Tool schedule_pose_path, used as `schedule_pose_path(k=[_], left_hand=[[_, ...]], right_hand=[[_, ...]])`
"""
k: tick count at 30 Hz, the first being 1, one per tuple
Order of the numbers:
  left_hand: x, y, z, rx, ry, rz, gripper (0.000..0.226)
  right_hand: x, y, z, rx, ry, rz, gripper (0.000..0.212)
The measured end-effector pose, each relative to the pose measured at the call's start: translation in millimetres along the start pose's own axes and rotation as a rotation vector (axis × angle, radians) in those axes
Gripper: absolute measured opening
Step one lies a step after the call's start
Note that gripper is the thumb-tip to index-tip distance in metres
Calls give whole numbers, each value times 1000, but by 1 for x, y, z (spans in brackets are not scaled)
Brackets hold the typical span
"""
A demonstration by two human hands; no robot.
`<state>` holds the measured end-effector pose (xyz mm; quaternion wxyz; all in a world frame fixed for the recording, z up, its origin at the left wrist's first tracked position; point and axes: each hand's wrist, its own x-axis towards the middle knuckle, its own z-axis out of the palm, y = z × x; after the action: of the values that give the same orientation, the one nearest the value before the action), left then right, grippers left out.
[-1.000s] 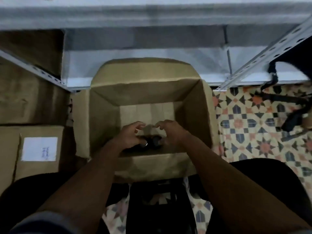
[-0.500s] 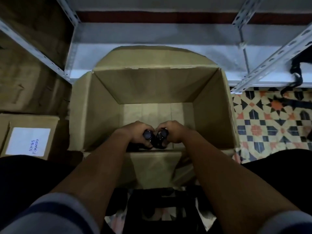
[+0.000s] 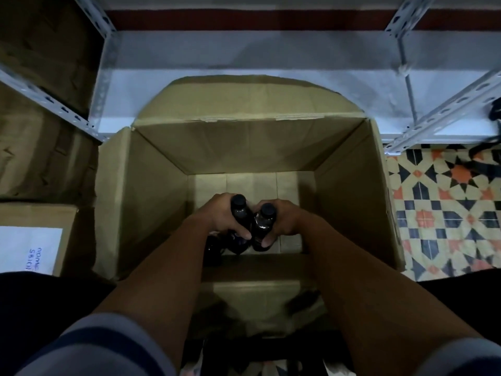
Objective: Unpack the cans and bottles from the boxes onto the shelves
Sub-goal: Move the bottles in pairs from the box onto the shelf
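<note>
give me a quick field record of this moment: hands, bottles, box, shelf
left hand: grips a dark bottle by the neck
right hand: grips a second dark bottle
bottles: upright, side by side, inside the box
other bottle: at the near wall, not held
box: open cardboard, floor mostly bare
shelf: white, just behind the box

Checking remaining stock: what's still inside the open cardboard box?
Inside the box: two dark bottles, one gripped by the left hand at, one by the right hand at. Another dark bottle sits below. Arms and the near wall hide the nearest floor.
</note>
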<state>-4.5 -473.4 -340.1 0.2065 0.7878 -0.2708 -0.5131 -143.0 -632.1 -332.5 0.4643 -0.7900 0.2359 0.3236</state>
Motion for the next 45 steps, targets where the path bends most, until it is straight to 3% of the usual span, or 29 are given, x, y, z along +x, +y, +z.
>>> schedule_pose_path(k=[5,8,13,20,26,29,33,38,45], left_hand=[[8,4,4,60,-7,10,69],[4,7,9,87,70,33,72],[-28,39,4,16,226,174,62],[-127,149,-50,-50,276,250,66],[-238,270,-116,-68,315,363,66],[-294,335,-153,-67,338,411,64],[-356,412,-198,-57,311,502,65],[-407,495,-237,-5,331,643,55],[-448,582,-274,91,381,814,57]], right_hand=[[0,1,-6,-32,85,-3,60],[-7,-3,-6,-66,185,10,48],[-51,-24,-15,15,388,103,54],[-171,-103,-72,132,523,198,68],[-297,-193,-147,177,613,185,51],[-367,-244,-194,80,689,161,55],[-443,-295,-253,127,754,132,56],[-519,-342,-312,29,870,88,46],[-599,-387,-369,-16,1026,80,43]])
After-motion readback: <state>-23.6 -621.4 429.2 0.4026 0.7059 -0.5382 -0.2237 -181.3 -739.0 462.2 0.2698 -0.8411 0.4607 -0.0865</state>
